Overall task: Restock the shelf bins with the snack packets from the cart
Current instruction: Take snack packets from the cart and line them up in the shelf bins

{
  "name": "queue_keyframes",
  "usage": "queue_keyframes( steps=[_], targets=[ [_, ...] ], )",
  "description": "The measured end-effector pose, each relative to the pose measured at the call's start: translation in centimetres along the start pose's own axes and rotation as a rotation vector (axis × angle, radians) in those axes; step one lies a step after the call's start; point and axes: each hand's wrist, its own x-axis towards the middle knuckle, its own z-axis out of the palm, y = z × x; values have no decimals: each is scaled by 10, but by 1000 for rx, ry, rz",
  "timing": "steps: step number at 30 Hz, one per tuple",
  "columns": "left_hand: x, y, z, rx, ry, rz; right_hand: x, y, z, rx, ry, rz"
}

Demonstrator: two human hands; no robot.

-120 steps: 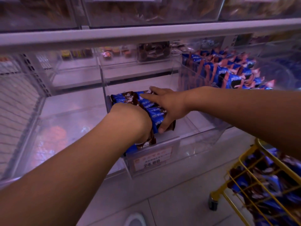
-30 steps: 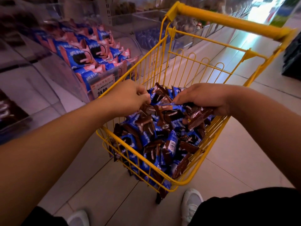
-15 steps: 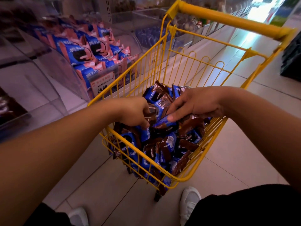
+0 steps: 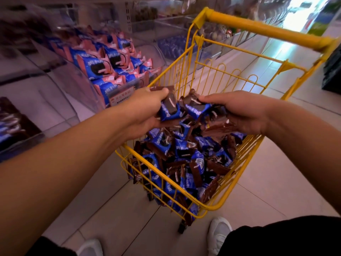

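- Shelf bins (image 4: 77,85): clear-walled, to the left of the cart. The nearest full one holds blue-and-pink packs behind a price label; the next bin toward the viewer shows dark packets at the far left edge (largely cropped, fill level not readable).
- Cart (image 4: 212,207): yellow wire, small, standing on pale floor tiles just beside the bin fronts. The handle bar spans the far end; the near rim sits above two white shoes.
- Packets (image 4: 184,156): blue-and-brown snack packs, heaped loose in the cart, filling much of the basket. Judged: a good deal of restocking remains.
- Left hand (image 4: 145,109): fingers curled round a small bunch of packets, raised above the heap near the cart's left rim.
- Right hand (image 4: 241,111): clamped on a second bunch, over the cart's right side; the two hands are near each other but apart.
- Handling note: gather the packs flat and aligned before lifting (loose corners slip), squeezing lightly.
- Clearances: wire rim and bin front edge are the snag points; lift clear of the rim first, then swing left. Open floor lies right of the cart.
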Motion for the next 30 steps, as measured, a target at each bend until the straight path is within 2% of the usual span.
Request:
queue_keyframes(
  steps=[5,8,11,12,15,16,21,23,25,27,30],
  targets=[
    [-6,9,10,-70,-114,47,1,-2,11,159,-16,-98],
    [-8,10,11,-121,-5,65,1,-2,13,221,-7,-116],
    [-5,7,8,-16,108,94,3,-4,15,283,-11,-191],
    [-5,7,7,-10,64,98,4,-4,17,283,-29,-215],
    [-10,10,7,-36,-243,77,5,-2,26,181,-39,-269],
    [-10,8,8,-11,-277,90,6,-1,29,159,-37,-289],
    [-4,0,-1,116,-53,180,6,5,39,-101,8,-355],
    [-3,2,-3,106,50,180,8,4,41,16,-25,-287],
    [-2,4,-6,109,151,151,10,0,36,109,9,-303],
    [-3,5,-7,113,149,102,9,-5,26,79,27,-346],
    [-10,8,-6,131,13,-46,3,-5,12,-65,-52,-412]
  ],
)
